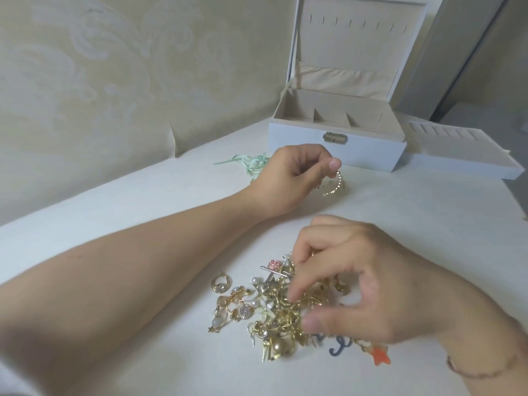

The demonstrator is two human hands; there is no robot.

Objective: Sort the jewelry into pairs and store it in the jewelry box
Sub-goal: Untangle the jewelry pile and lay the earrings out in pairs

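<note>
One head view. Near centre: tangled heap of gold and pearl earrings [274,312]; right hand [360,284] fingers curled, picking into it. Farther off, left hand [291,178] pinches a gold beaded hoop earring [335,184]. Far right: open white jewelry box [337,138], apparently unfilled. Step judged: seeking the hoop's match; next, extract it cleanly.

free: bare table [143,212] left of pile | blocked: earring pile [274,312] centre, jewelry box [337,147] rear, tray [463,155] rear-right, ribbon [251,162]
</note>
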